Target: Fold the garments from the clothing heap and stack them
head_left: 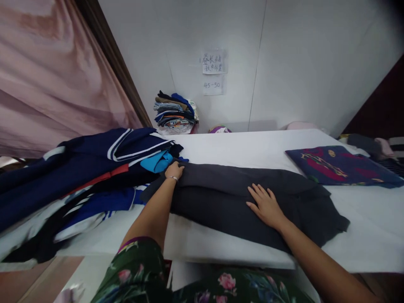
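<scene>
A dark grey garment lies stretched out sideways across the white-covered table, folded into a long strip with a crease running along it. At its upper left corner, my left hand is closed on the cloth, a thin bracelet at the wrist. Part of the garment extends beneath that forearm to the left. My right hand rests flat on the middle of the fabric, fingers outstretched and holding nothing. Whether the garment is a jacket or trousers cannot be made out.
Left of me is a loose heap of clothes, with a navy white-striped garment on top. A stack of folded clothes stands at the wall. A folded navy patterned garment lies at right. Paper signs hang on the wall.
</scene>
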`<state>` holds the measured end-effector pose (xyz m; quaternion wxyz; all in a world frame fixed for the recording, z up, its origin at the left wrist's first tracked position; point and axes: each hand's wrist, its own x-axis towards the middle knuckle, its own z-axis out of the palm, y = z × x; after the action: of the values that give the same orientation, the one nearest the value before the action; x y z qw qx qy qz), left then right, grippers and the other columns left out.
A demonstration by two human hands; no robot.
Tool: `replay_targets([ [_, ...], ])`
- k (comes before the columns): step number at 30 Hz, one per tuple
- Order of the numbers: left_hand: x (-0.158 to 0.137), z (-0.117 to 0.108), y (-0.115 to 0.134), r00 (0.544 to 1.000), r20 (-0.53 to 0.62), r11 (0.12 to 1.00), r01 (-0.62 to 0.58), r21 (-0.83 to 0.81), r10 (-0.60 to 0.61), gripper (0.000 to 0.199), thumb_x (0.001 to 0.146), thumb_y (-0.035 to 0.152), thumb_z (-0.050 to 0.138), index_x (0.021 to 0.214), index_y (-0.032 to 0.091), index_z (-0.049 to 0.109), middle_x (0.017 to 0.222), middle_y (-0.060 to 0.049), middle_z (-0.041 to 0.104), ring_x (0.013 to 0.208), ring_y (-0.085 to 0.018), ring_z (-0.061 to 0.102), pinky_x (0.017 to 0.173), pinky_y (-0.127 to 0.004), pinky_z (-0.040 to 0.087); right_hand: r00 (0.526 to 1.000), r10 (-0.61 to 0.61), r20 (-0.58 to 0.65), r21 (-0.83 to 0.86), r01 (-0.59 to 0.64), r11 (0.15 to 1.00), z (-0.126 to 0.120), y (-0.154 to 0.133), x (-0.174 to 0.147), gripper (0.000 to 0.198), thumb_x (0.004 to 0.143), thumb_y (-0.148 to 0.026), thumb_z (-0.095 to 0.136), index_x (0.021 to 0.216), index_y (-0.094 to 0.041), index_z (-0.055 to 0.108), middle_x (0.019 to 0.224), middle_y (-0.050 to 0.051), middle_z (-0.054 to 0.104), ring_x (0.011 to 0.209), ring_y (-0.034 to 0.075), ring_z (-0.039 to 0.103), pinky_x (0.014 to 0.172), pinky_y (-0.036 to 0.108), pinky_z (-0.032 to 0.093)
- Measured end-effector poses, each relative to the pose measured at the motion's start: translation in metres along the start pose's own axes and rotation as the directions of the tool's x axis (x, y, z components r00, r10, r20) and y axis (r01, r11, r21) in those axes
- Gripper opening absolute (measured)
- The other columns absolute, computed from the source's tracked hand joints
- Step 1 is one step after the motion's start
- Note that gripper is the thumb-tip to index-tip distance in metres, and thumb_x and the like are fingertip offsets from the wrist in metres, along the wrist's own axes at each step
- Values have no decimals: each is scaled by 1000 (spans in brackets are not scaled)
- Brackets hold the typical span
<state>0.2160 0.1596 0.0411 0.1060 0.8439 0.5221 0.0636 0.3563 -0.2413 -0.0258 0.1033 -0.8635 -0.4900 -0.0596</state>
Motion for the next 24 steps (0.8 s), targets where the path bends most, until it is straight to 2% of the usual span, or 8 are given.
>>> replay_targets([
  [8, 1, -6, 4, 997, 67, 997, -35, 74, 30, 46, 87, 39, 48, 126, 16, 53, 121, -19, 62, 111, -32, 59, 86, -40, 47, 995, 18, 95, 58, -23, 998, -15, -6, 3, 61, 94, -54, 32, 146, -22, 34, 152, 10, 30, 141, 28, 23, 112, 52, 17],
  [10, 0, -10, 12, 998, 30, 989, -54, 137, 51, 47, 87, 39, 47, 126, 13, 54, 124, -21, 59, 112, -34, 57, 86, -43, 47, 994, 22, 111, 83, -32, 996, -18, -7, 4, 62, 94, -54, 33, 147, -23, 33, 153, 10, 29, 141, 28, 21, 112, 52, 16],
  [12, -7, -12, 27, 987, -62, 971, -133, 199, 148, 50, 88, 42, 43, 126, 12, 55, 127, -21, 57, 116, -35, 54, 90, -44, 46, 993, 26, 119, 98, -38, 995, -21, -7, 5, 62, 93, -55, 33, 147, -23, 32, 153, 10, 28, 142, 29, 20, 112, 52, 15],
  [14, -22, -9, 46, 935, -115, 926, -306, 221, 336, 53, 90, 46, 39, 129, 13, 53, 133, -18, 53, 122, -33, 49, 98, -44, 41, 992, 29, 123, 106, -42, 993, -22, -8, 5, 63, 93, -55, 33, 147, -22, 32, 153, 11, 28, 142, 29, 20, 112, 53, 15],
  [16, -42, 2, 63, 849, -49, 836, -506, 212, 526, 55, 91, 49, 36, 134, 17, 49, 142, -13, 45, 132, -30, 39, 107, -45, 32, 991, 33, 131, 118, -49, 992, -24, -9, 6, 63, 93, -55, 34, 147, -20, 32, 153, 11, 28, 142, 29, 20, 112, 53, 14],
  [18, -58, 16, 75, 802, 101, 780, -596, 190, 588, 60, 91, 53, 33, 140, 20, 43, 151, -9, 35, 139, -28, 28, 111, -50, 24, 989, 40, 145, 136, -60, 989, -26, -10, 6, 64, 93, -54, 35, 147, -20, 32, 153, 11, 27, 142, 29, 19, 113, 53, 13],
  [21, -69, 35, 80, 804, 278, 795, -580, 177, 525, 66, 90, 57, 27, 146, 21, 33, 155, -8, 24, 142, -28, 20, 111, -55, 20, 978, 32, 208, 195, -74, 978, -35, -10, 7, 67, 91, -55, 40, 147, -19, 31, 154, 12, 25, 142, 29, 18, 113, 53, 12],
  [24, -65, 41, 77, 806, 300, 797, -574, 188, 510, 68, 90, 57, 24, 148, 21, 29, 156, -7, 20, 143, -26, 17, 111, -55, 19, 974, 37, 222, 264, -97, 960, -56, -1, 9, 69, 90, -54, 42, 149, -22, 27, 154, 12, 23, 143, 27, 18, 113, 53, 13],
])
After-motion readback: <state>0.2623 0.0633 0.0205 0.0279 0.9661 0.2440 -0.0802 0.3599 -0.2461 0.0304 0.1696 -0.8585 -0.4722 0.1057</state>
